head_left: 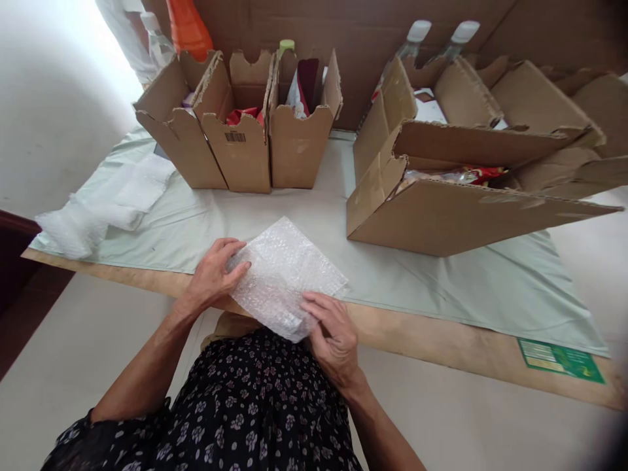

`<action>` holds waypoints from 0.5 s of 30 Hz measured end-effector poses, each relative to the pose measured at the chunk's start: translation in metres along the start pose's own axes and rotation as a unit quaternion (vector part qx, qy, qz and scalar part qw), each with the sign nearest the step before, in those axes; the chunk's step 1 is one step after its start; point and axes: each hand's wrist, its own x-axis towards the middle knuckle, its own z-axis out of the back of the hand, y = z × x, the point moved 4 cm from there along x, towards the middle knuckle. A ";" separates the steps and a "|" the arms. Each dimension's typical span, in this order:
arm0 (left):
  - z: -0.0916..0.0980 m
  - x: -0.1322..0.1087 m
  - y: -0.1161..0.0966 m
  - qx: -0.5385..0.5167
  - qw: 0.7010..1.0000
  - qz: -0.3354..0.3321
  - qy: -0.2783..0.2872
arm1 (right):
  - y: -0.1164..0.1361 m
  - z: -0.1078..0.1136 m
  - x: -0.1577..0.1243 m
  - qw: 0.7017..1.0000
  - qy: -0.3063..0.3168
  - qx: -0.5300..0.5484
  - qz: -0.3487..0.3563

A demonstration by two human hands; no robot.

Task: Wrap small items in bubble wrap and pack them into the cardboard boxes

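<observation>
A clear bubble wrap sheet (pixel 287 268) lies turned like a diamond over the table's front edge, its near corner folded or bunched. My left hand (pixel 216 269) holds its left edge between thumb and fingers. On the near right side, my right hand (pixel 334 333) grips the bunched part, with its fingers curled over the plastic. Something pale seems to show through the near corner, but it is too blurred to make out.
Three cardboard boxes (pixel 240 160) stand at the back left, with packets inside. Larger boxes (pixel 432 222) stand on the right. More bubble wrap (pixel 81 222) lies at the far left. Bottles (pixel 415 39) rise behind the right boxes. A green cloth (pixel 417 281) covers the table.
</observation>
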 end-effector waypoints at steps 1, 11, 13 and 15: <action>0.002 -0.001 -0.001 -0.030 1.000 0.006 0.006 | -0.004 0.005 0.001 0.999 -0.008 0.018 -0.026; -0.001 -0.001 -0.014 -0.278 0.950 -0.078 0.119 | -0.062 0.029 -0.010 0.931 -0.148 0.158 -0.293; -0.003 0.000 -0.012 -0.314 0.939 -0.067 0.122 | -0.066 0.028 -0.011 0.927 -0.148 0.159 -0.305; -0.003 0.001 -0.012 -0.347 0.928 -0.054 0.123 | -0.067 0.027 -0.010 0.926 -0.140 0.166 -0.309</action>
